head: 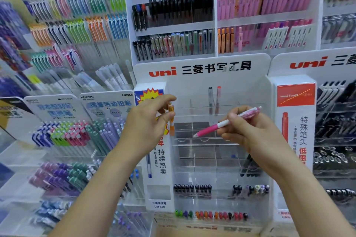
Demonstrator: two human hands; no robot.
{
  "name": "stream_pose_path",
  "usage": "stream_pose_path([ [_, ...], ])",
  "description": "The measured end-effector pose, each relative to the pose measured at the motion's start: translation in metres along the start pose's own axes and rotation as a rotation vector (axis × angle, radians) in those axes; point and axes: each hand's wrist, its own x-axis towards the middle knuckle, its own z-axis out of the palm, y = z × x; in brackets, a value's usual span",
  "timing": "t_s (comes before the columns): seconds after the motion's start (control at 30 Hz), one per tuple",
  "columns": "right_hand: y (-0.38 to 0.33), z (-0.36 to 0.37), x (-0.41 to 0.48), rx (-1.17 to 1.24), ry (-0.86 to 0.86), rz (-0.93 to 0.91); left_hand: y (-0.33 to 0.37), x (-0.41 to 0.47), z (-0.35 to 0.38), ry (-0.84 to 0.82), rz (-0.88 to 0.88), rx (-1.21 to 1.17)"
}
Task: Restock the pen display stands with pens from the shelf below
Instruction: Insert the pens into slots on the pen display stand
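Observation:
A clear acrylic uni pen stand stands in front of me, its upper tiers mostly bare. My right hand pinches a pink and white pen, held slanted with its pink tip pointing down-left over the middle tier. My left hand grips an orange pen upright near the stand's left edge. Two pens, one dark and one red, stand in the top tier. The lower tiers hold rows of black, purple and mixed-colour pens.
A second uni stand with dark pens is at the right. Kokuyo racks of pastel pens fill the left. Wall racks of black, pink and orange pens rise behind.

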Motion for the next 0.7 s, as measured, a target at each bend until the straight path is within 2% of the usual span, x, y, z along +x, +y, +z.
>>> stream_pose_path([
  [0.3, 0.0, 0.008, 0.007, -0.157, 0.1, -0.199, -0.014, 0.0, 0.006, -0.235, -0.086, 0.146],
  [0.53, 0.002, 0.011, 0.012, -0.201, 0.129, -0.303, -0.017, 0.01, 0.001, -0.34, 0.045, 0.262],
  [0.7, -0.002, 0.012, 0.013, -0.242, 0.165, -0.393, -0.018, 0.013, 0.005, -0.384, 0.242, 0.41],
])
